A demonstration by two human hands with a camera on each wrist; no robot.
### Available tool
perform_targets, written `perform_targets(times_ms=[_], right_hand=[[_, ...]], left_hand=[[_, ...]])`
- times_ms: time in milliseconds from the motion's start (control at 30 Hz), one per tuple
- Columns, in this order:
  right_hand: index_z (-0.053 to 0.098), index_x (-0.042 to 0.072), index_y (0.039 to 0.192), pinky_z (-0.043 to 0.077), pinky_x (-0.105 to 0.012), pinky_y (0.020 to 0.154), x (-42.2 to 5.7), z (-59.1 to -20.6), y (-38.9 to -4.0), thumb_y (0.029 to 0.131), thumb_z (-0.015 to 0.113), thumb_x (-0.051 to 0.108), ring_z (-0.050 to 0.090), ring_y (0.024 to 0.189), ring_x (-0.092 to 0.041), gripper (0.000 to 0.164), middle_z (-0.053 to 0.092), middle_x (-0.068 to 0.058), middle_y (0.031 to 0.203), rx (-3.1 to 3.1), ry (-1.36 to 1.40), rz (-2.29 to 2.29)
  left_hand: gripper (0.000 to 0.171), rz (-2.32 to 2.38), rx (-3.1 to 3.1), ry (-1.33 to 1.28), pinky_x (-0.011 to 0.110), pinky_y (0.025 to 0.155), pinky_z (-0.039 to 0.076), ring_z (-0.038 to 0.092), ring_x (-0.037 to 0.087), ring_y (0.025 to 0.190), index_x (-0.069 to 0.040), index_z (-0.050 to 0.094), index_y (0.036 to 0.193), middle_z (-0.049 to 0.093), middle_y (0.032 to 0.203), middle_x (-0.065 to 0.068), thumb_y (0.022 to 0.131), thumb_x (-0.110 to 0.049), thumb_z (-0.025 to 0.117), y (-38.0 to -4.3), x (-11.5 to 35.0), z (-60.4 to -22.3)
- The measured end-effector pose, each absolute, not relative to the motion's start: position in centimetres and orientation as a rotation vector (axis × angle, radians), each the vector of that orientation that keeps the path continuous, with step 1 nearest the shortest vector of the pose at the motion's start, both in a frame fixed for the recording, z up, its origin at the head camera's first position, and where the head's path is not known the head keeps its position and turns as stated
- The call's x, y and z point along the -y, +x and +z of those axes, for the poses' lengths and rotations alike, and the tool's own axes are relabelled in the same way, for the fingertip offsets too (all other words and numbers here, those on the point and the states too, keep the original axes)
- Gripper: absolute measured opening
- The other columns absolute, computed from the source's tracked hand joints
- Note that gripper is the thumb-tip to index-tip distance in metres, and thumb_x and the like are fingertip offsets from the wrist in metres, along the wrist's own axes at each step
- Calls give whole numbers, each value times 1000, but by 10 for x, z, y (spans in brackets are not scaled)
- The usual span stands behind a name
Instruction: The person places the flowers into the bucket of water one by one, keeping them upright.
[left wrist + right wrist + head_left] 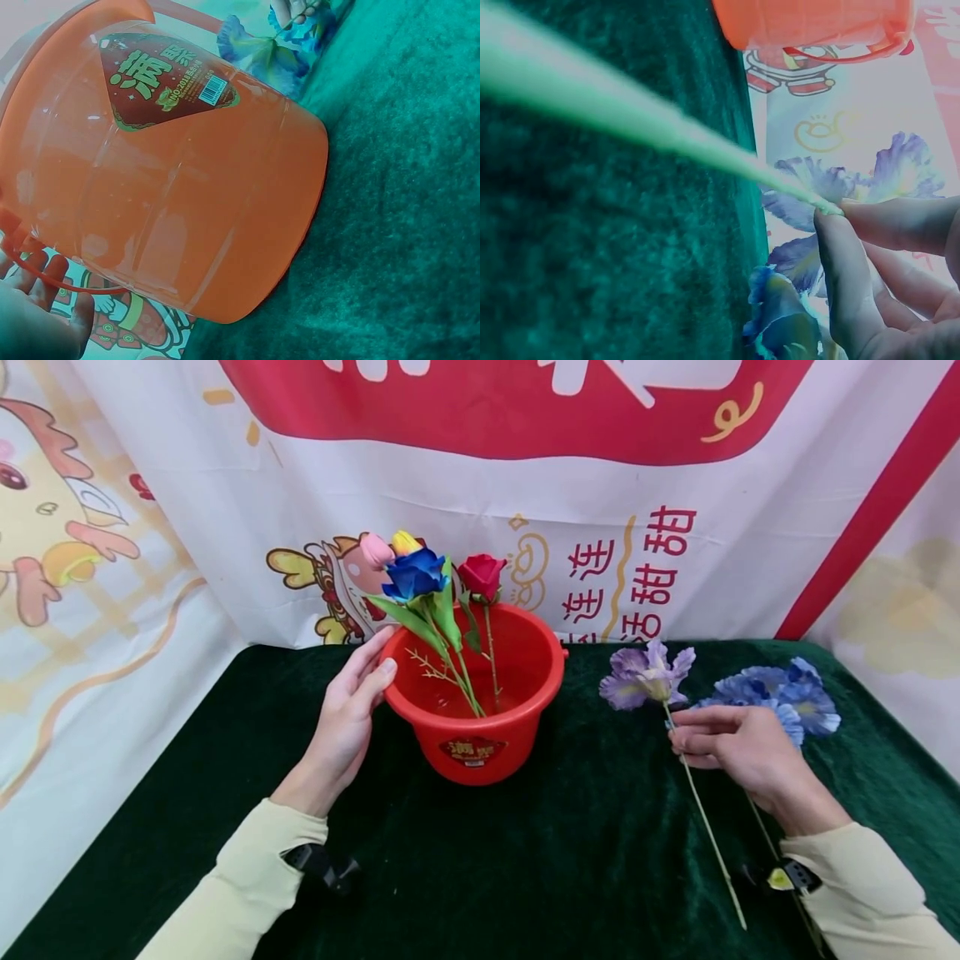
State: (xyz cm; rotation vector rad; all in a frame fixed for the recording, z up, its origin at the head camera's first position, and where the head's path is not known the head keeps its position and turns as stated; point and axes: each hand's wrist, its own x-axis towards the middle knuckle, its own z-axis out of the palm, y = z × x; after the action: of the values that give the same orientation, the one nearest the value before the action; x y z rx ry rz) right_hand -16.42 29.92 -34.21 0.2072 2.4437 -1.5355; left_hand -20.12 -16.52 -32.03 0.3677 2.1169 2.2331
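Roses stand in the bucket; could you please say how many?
2: a blue rose leaning left in the bucket, and a red rose there, farther right; others may be hidden.

The bucket [521,739] is plain red, its label [165,82] darker red with yellow characters. One rose [415,575] is deep blue; the second rose [482,575] crimson. One bud [377,551] is soft pink; the partly hidden bud [405,542] seems yellow. Lilac iris [630,681], pale yellow centre; mottled blue iris [810,703]. Dark green cloth [585,860], pale yellow sleeves [243,864], white backdrop [450,489] with red lettering and cartoon figures.
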Motion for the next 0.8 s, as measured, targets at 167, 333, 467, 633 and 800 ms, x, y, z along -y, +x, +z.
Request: perform_targets(times_ms=[167,333,467,633,800], right_hand=[[57,-2,149,65,-34,89,-297,-339,-163,105,69,21,79,100,-10,51,79,-4,122,-2454,195,-1577],[59,-1,148,65,-34,89,-294,-335,-162,105,70,24,79,100,-11,51,80,-1,119,-2483,175,-1575],[60,1,148,65,-33,89,-290,-330,-162,105,69,26,79,101,-12,50,80,1,117,-2501,152,-1562],[62,4,146,65,-30,88,-284,-321,-164,104,70,29,78,99,-11,49,80,6,113,-2512,144,-1558],[63,5,145,64,-29,88,-277,-311,-167,104,70,29,78,97,-7,48,79,15,107,-2522,129,-1589]], left_hand=[[60,2232,-2120,361,26,120,43,41,17,154,-26,32,168,38,171,-6,113,-39,50,-201,165,-319],[60,2231,-2113,359,27,120,43,41,17,154,-26,32,168,38,171,-6,112,-39,50,-201,165,-319],[60,2237,-2109,358,26,119,43,40,17,154,-26,32,168,38,171,-6,112,-40,51,-201,166,-319],[60,2233,-2108,353,30,122,41,40,17,154,-27,32,168,38,171,-7,112,-40,51,-201,166,-319],[59,2222,-2123,345,34,124,39,40,17,154,-27,32,168,38,171,-7,113,-39,50,-201,165,-318]])
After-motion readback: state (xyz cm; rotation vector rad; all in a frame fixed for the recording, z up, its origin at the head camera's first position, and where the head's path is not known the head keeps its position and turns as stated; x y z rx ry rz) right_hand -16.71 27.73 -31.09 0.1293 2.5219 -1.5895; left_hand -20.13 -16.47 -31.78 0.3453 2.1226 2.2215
